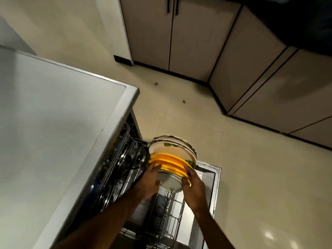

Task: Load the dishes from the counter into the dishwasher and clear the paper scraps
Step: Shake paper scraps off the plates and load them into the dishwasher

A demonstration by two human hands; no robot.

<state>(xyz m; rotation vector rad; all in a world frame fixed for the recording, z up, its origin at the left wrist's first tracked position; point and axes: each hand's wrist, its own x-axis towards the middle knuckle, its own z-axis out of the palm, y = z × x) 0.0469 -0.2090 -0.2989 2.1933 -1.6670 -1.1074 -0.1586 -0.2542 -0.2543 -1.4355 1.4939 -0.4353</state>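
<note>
In the head view we are looking down on the dishwasher (125, 159) under the table (53, 114), its lower rack (172, 221) drawn out over the open door (213, 177). The yellow plates (168, 161) are standing on edge at the rack's far end, between the cream plates (172, 150) beyond them and a pale plate (169, 183) on the near side. We are judging that they are being kept upright to drop between the tines, though the hands are hiding where they seat. The left hand (149, 184) is pressing fairly straight fingers against the left rims. The right hand (194, 187) is curling round the right rim of the yellow plates. So we are steadying the row from both sides. The table edge is crowding the left, while the floor (251, 177) is giving free room on the right. Two small scraps (155, 83) are lying far off, near the cabinets (188, 33). We cannot tell whether they are paper.
</note>
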